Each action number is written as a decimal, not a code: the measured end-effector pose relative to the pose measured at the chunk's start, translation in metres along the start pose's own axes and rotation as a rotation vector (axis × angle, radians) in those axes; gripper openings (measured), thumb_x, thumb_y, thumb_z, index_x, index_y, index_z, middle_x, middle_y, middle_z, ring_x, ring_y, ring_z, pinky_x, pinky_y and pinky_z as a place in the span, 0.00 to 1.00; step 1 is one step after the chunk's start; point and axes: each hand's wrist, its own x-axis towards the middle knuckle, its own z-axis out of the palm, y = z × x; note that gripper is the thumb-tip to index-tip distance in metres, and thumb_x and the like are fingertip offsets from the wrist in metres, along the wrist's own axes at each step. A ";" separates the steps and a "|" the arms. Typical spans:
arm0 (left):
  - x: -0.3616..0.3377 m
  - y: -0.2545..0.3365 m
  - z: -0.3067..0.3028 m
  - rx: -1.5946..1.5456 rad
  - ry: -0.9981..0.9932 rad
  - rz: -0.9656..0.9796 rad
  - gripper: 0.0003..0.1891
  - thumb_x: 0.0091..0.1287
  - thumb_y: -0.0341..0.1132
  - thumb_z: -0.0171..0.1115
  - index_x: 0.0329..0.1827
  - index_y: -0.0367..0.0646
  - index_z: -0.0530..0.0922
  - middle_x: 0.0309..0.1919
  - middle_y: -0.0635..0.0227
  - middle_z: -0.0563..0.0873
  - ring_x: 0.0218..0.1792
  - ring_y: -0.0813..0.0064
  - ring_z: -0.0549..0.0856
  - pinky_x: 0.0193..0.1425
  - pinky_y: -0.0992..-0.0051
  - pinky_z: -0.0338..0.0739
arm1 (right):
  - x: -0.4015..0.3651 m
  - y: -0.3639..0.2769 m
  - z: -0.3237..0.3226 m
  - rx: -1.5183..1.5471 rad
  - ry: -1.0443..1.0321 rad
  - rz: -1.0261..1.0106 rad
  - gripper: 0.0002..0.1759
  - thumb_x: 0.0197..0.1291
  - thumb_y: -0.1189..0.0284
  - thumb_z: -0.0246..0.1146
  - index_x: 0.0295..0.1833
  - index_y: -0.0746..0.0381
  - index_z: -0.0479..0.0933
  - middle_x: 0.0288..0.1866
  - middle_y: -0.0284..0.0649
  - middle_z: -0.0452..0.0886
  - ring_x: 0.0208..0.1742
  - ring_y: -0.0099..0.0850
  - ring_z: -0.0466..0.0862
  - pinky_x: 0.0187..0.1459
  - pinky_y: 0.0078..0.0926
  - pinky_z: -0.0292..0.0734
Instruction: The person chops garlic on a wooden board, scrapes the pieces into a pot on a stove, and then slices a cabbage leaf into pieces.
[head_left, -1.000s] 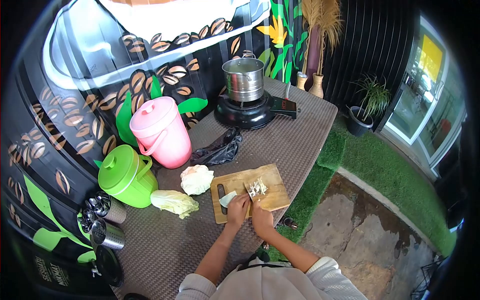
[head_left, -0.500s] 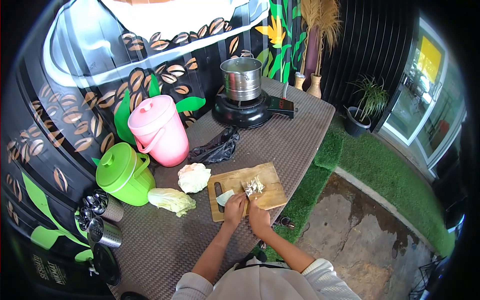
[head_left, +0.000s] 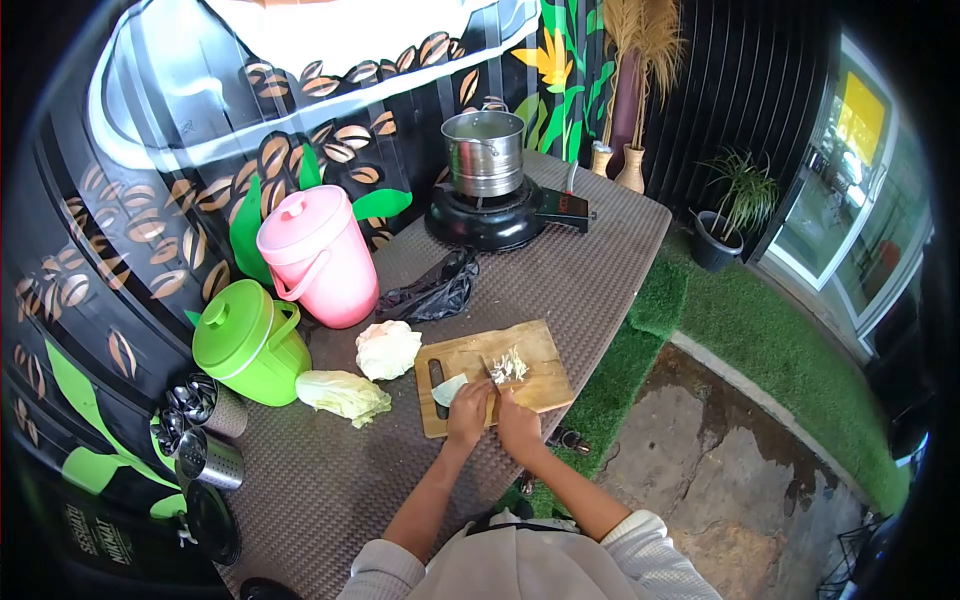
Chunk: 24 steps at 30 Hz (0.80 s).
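Note:
On the wooden cutting board point(head_left: 548, 370), my left hand point(head_left: 469, 410) is closed on a pale cabbage leaf point(head_left: 450, 387), pressing it down. My right hand point(head_left: 518, 420) is wrapped round a knife handle, and the thin knife blade point(head_left: 488, 369) stands beside my left fingertips. Shredded cabbage point(head_left: 510, 366) lies just past the blade, at the middle of the board. A round cabbage piece point(head_left: 388, 350) and an elongated napa cabbage point(head_left: 344, 396) rest on the table left of the board.
Behind the board lies a black plastic bag point(head_left: 435, 288). A steel pot point(head_left: 483, 150) stands on a portable stove point(head_left: 485, 218). Pink point(head_left: 320, 260) and green point(head_left: 253, 343) lidded containers line the left side, with metal utensil holders point(head_left: 210, 462) in front.
The knife and my right hand have shifted slightly, with the blade now more visible beside my left fingers. The view has moved a little.

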 end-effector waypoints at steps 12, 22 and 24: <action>-0.001 -0.004 0.003 0.198 0.026 0.110 0.09 0.62 0.26 0.58 0.41 0.37 0.85 0.44 0.63 0.88 0.48 0.67 0.83 0.59 0.65 0.66 | -0.006 0.002 0.000 -0.046 0.054 -0.018 0.10 0.64 0.71 0.53 0.46 0.66 0.67 0.27 0.48 0.84 0.30 0.42 0.88 0.29 0.35 0.83; 0.006 -0.010 0.003 0.020 0.011 -0.041 0.08 0.60 0.24 0.61 0.39 0.38 0.86 0.41 0.63 0.89 0.47 0.66 0.83 0.59 0.66 0.68 | -0.005 -0.005 0.007 -0.040 0.060 0.007 0.13 0.63 0.72 0.54 0.49 0.68 0.67 0.28 0.49 0.84 0.29 0.43 0.87 0.29 0.35 0.83; 0.005 -0.008 0.001 -0.008 0.039 -0.033 0.07 0.61 0.25 0.60 0.37 0.38 0.87 0.41 0.62 0.88 0.46 0.62 0.82 0.58 0.67 0.71 | -0.002 -0.004 0.008 -0.113 0.070 -0.094 0.13 0.63 0.72 0.54 0.49 0.69 0.67 0.29 0.51 0.84 0.29 0.43 0.87 0.30 0.35 0.83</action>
